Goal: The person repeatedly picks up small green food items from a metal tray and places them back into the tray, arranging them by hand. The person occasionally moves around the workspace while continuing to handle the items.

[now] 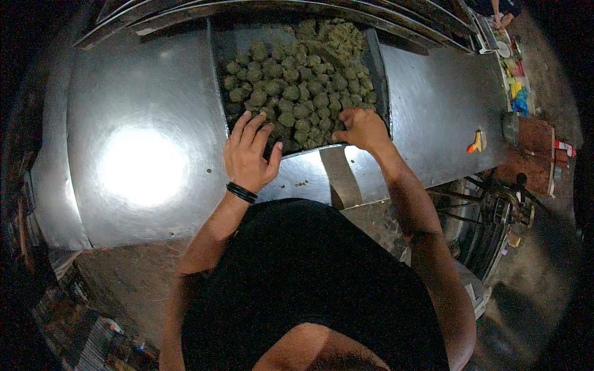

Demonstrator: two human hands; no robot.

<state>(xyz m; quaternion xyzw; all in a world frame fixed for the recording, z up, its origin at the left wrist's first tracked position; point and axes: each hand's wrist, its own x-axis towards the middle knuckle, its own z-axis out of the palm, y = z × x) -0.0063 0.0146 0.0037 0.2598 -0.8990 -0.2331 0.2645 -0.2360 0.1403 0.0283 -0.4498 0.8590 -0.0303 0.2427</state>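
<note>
A dark rectangular tray (384, 88) lies on the metal worktop in front of me, heaped with several greenish-brown balls (290, 92) of a dough-like mix. Looser, unshaped mix (345, 39) is piled at its far right corner. My left hand (252, 150) rests over the near left corner, its fingers apart, fingertips touching the nearest balls. At the near right part of the tray is my right hand (364, 129), its fingers curled down at the balls. Whether a ball sits inside those fingers is hidden.
The shiny metal worktop (144, 92) extends to both sides of the tray. A yellow-and-orange handled tool (477, 142) lies at right. Metal rails (297, 7) run along the back. A spoked wheel (499, 222) stands below right. Another person's hands (503, 21) show at the far upper right.
</note>
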